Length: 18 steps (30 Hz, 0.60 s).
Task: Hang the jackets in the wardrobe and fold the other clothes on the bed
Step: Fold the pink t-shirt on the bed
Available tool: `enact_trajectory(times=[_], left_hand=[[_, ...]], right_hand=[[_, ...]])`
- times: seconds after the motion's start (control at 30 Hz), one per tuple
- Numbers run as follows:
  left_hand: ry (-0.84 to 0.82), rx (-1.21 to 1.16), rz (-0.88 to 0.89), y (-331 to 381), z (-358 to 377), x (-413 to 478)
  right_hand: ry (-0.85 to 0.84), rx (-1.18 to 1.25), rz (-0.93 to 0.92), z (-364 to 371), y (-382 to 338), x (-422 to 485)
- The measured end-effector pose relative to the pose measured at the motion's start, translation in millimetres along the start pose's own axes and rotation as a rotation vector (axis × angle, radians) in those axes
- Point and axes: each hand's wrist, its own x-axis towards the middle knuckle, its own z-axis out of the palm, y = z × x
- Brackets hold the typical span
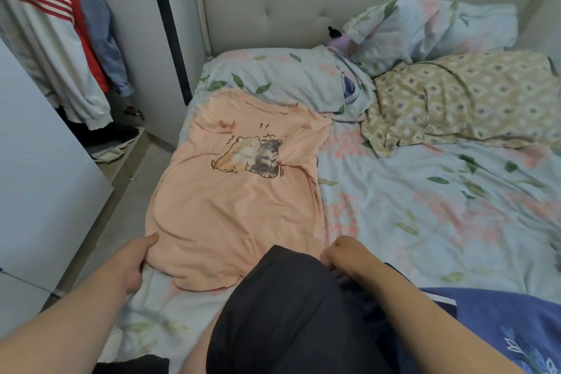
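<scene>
T-shirt [236,197] lies spread on the bed [425,222] at 12 o'clock. My left hand [133,264] pinches its hem at 7 o'clock; my right hand [349,255] curls at 5 o'clock, I cannot tell on what. Pulling with one side only may bunch the cloth.

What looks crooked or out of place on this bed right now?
The peach cartoon-print T-shirt lies skewed and wrinkled, one sleeve bunched up. The left hand grips its hem. A floral pillow sits crumpled against the padded headboard.
</scene>
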Motion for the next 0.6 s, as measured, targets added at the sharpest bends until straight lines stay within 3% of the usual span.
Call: enact_trajectory(times=[0.2, 0.33, 0.6], left_hand=[[0.085, -0.071, 0.068, 6, 3, 13], [0.093, -0.103, 0.064, 17, -2, 20], [0.105, -0.081, 0.214, 27, -9, 31]], right_hand=[[-0.007, -0.335, -0.078, 8, 1, 16], [0.021, -0.084, -0.108, 5, 13, 20], [0.08, 0.054, -0.161, 10, 21, 24]])
